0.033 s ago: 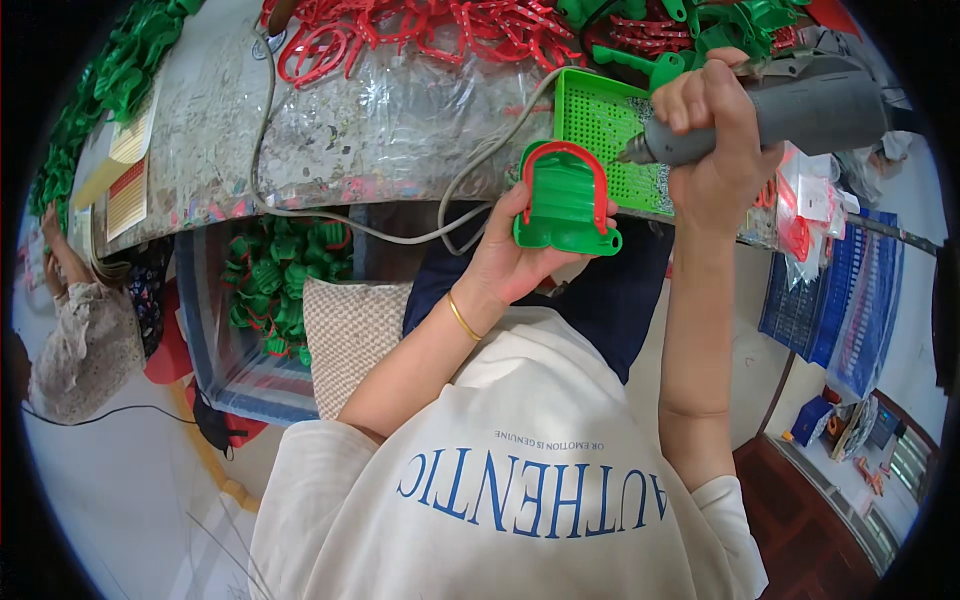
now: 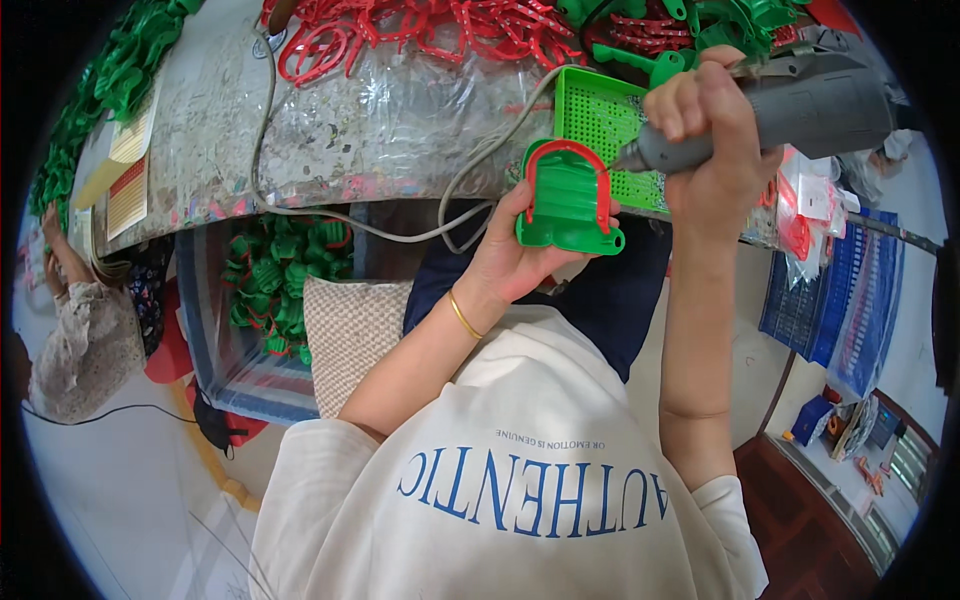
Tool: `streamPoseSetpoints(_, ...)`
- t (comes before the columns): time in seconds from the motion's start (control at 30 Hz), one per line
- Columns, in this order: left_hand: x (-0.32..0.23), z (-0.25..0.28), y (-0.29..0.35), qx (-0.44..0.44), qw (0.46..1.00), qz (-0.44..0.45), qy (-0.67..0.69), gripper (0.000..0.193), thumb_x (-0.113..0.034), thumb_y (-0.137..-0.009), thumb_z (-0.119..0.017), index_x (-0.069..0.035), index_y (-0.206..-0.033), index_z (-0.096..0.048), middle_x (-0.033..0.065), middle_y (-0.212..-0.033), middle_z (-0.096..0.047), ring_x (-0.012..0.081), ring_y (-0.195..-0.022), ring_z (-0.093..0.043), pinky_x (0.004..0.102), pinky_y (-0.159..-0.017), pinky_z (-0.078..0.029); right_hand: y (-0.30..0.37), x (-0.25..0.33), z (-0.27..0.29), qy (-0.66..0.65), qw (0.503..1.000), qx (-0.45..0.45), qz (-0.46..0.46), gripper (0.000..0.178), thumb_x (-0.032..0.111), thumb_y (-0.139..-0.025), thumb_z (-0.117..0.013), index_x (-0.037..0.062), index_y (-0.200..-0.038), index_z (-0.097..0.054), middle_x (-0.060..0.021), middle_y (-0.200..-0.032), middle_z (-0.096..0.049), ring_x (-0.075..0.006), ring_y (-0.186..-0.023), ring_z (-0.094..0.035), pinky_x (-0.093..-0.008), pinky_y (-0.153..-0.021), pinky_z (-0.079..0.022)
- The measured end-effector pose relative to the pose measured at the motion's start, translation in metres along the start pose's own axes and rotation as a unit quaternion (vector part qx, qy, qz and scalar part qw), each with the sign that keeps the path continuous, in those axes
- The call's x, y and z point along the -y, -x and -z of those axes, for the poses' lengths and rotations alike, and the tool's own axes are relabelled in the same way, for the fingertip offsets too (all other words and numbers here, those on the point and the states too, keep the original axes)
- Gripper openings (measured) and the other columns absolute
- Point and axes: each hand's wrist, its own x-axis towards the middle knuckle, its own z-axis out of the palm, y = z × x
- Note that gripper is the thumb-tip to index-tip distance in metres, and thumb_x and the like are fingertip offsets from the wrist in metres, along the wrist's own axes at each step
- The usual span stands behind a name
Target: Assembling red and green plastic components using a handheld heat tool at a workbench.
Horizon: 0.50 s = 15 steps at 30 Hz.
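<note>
My left hand [image 2: 520, 245] is closed around a green plastic scoop-like part [image 2: 572, 203], its hollow side facing up. Along the rim of that part runs a red U-shaped plastic piece [image 2: 566, 147]. In my right hand [image 2: 715, 115] is a grey electric screwdriver [image 2: 820, 105], held level with its tip pointing left. That tip is right beside the red piece's right-hand side; whether they touch I cannot tell. Behind both hands lies a bright green perforated tray [image 2: 595, 100] with many small metal bits in it, probably screws, too small to make out.
Red plastic pieces [image 2: 430, 30] are heaped on the plastic-covered table [image 2: 370, 130], with green parts [image 2: 730, 20] at the back right. A grey cable [image 2: 345, 213] crosses the table's front edge. A blue-edged crate [image 2: 210, 350] holds green parts. Another person [image 2: 90, 340] sits at far left.
My right hand has brought the electric screwdriver slightly left, its tip closer to the red piece. The green part in my left hand has barely shifted.
</note>
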Motion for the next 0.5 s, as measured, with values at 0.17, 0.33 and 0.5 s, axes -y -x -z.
streamPoseSetpoints(0.17, 0.005, -0.013, 0.002, -0.018, 1.0, -0.011, -0.012, 0.062, -0.041, -0.09, -0.054, -0.003, -0.136, -0.036, 0.0192, -0.133, -0.047, 0.0325, -0.121, -0.049, 0.049, -0.103, -0.04, 0.026, 0.008, -0.022, -0.005, 0.995, 0.075, -0.062, 0.013, 0.007, -0.086, -0.057, 0.0023, -0.098, -0.055, -0.0015, -0.057, -0.043, -0.0121, -0.047, -0.042, -0.0286, -0.053, -0.037)
streamPoseSetpoints(0.33, 0.007, -0.006, 0.004, -0.014, 1.0, -0.001, -0.016, 0.061, -0.039, -0.09, -0.055, -0.005, -0.136, -0.035, 0.0161, -0.134, -0.045, 0.0298, -0.122, -0.048, 0.0479, -0.104, -0.039, 0.035, 0.005, -0.027, -0.062, 0.992, 0.074, -0.076, 0.013, 0.006, -0.086, -0.056, 0.0013, -0.098, -0.055, -0.0023, -0.057, -0.044, -0.0121, -0.048, -0.043, -0.0281, -0.052, -0.037)
streamPoseSetpoints(0.5, 0.008, -0.005, 0.004, -0.007, 1.0, 0.003, -0.013, 0.059, -0.038, -0.091, -0.054, -0.005, -0.136, -0.035, 0.0149, -0.134, -0.046, 0.0286, -0.122, -0.048, 0.0465, -0.104, -0.039, 0.038, 0.002, -0.025, -0.077, 0.991, 0.084, -0.074, 0.014, 0.006, -0.086, -0.056, 0.0002, -0.098, -0.054, -0.0028, -0.058, -0.044, -0.012, -0.049, -0.043, -0.0276, -0.052, -0.037)
